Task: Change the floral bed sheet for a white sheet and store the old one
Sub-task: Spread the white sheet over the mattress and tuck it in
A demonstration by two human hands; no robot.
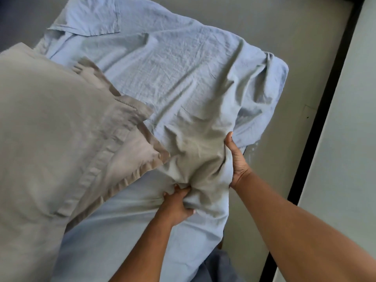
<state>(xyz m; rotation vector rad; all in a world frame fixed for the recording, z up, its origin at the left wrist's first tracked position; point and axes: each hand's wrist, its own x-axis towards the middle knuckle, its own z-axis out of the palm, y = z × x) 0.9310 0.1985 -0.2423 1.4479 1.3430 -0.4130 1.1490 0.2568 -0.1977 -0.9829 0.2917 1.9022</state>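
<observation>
Sheet (173,68) is lying pale bluish & wrinkled beside pillow (50,129); L hand (177,204) & R hand (237,159) are grasping its bunched part w/ fingers (182,191).

matt creased cloth sheet (173,64); matt cloth pillowcase (61,129)

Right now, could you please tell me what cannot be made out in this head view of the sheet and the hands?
1. Right hand: its fingers are buried behind the bunched sheet; only the thumb and back show.
2. Left hand: its fingertips are tucked into the same folds.
3. Pillow: its left part is cut off by the picture's edge.
4. Whatever lies under the sheet is covered by it.
5. Floral sheet: none in view.
</observation>
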